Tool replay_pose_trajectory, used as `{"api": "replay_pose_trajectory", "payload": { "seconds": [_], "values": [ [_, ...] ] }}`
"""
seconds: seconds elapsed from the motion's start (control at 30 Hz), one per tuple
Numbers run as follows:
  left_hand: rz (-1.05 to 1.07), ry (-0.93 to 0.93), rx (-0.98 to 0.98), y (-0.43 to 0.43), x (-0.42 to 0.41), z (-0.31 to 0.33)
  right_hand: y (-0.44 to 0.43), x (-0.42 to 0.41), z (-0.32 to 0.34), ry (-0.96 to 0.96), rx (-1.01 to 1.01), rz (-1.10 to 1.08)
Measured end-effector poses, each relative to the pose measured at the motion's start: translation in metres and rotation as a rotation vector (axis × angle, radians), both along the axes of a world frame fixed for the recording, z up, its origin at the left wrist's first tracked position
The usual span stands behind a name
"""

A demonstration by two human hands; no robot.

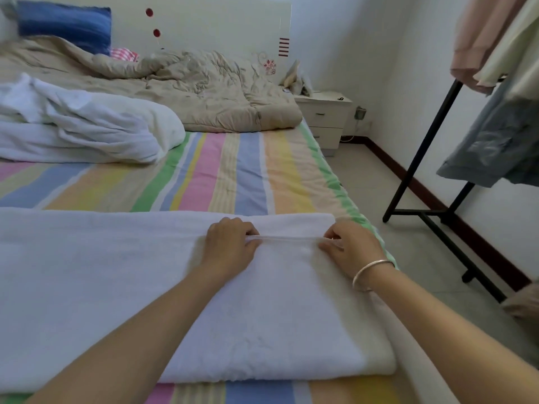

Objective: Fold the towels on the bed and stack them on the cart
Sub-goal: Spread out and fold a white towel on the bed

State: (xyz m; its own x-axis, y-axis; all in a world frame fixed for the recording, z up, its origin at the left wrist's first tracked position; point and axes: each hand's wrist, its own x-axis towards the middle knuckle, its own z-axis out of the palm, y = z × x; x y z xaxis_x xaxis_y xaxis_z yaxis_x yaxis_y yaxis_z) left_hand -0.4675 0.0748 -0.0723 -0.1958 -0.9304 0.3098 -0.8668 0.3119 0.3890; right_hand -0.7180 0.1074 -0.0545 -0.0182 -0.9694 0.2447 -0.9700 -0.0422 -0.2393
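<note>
Head view, looking down at the bed (pixel 233 170) with its pastel striped sheet, which takes up most of the shot. Laid flat across the near end of it is a big white towel (pixel 102 287), already doubled over, with its right end sitting right at the bed's edge. Further back on the left there's a rumpled pile of white towels (pixel 87 126), and behind that a crumpled beige comforter (pixel 189 88) bunched up against the headboard (pixel 218 24). Off to the right, on the floor next to the bed, stands a black clothes rack (pixel 423 150) with clothes (pixel 481 33) hanging off it. A small white nightstand (pixel 323 118) is tucked in the far corner beside the bed, and a blue pillow (pixel 67 26) sits up top left.

Now the hands: both are on the far right part of the spread towel, near each other. The left hand (pixel 230 243) has its fingers curled over a raised edge of the towel and is gripping it, and the right hand (pixel 353 246) is pinching the same edge, which runs taut between them. There's a thin silver bracelet (pixel 369 272) on the right wrist.
</note>
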Motion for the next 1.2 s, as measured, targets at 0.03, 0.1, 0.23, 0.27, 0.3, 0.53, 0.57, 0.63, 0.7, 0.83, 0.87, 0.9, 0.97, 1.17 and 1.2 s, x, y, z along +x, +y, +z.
{"api": "replay_pose_trajectory", "payload": {
  "seconds": [0.03, 0.1, 0.23, 0.27, 0.3, 0.53, 0.57, 0.63, 0.7, 0.83, 0.87, 0.9, 0.97, 1.17, 1.2],
  "values": [
    [0.031, 0.043, -0.058, 0.000, -0.002, -0.002, -0.002, 0.000, 0.003, -0.057, -0.036, -0.010],
    [0.088, 0.062, -0.106, 0.004, -0.008, -0.008, -0.007, 0.001, 0.007, -0.137, -0.040, -0.046],
    [0.051, -0.205, -0.093, 0.013, -0.019, -0.029, -0.008, 0.001, -0.008, -0.429, 0.196, -0.210],
    [0.045, -0.210, -0.114, 0.011, -0.019, -0.032, -0.004, -0.001, -0.009, -0.513, 0.219, -0.268],
    [0.049, -0.201, -0.135, 0.008, -0.018, -0.033, 0.000, -0.004, -0.010, -0.566, 0.239, -0.316],
    [0.105, -0.294, 0.167, 0.080, -0.003, -0.017, 0.038, -0.021, -0.013, -0.886, 0.582, -0.246],
    [0.093, -0.308, 0.192, 0.093, 0.001, -0.022, 0.043, -0.019, -0.012, -0.994, 0.601, -0.228],
    [0.070, -0.333, 0.198, 0.103, 0.003, -0.033, 0.050, -0.015, -0.005, -1.179, 0.644, -0.201],
    [0.065, -0.312, 0.209, 0.098, 0.004, -0.037, 0.054, -0.010, 0.007, -1.308, 0.689, -0.199],
    [0.011, 0.311, 0.334, 0.102, 0.014, -0.014, 0.046, 0.026, 0.041, -1.368, 0.695, -0.119],
    [0.016, 0.611, 0.397, 0.105, 0.020, -0.003, 0.040, 0.038, 0.052, -1.354, 0.666, -0.087],
    [0.027, 0.901, 0.463, 0.107, 0.029, 0.008, 0.035, 0.051, 0.063, -1.335, 0.644, -0.055],
    [0.079, 1.309, 0.543, 0.113, 0.058, 0.028, 0.028, 0.087, 0.082, -1.302, 0.665, 0.001],
    [0.307, 1.686, 0.517, 0.123, 0.166, 0.050, 0.029, 0.222, 0.097, -1.195, 0.631, 0.168],
    [0.360, 1.678, 0.533, 0.126, 0.180, 0.050, 0.031, 0.245, 0.089, -1.177, 0.646, 0.180]
  ]
}}
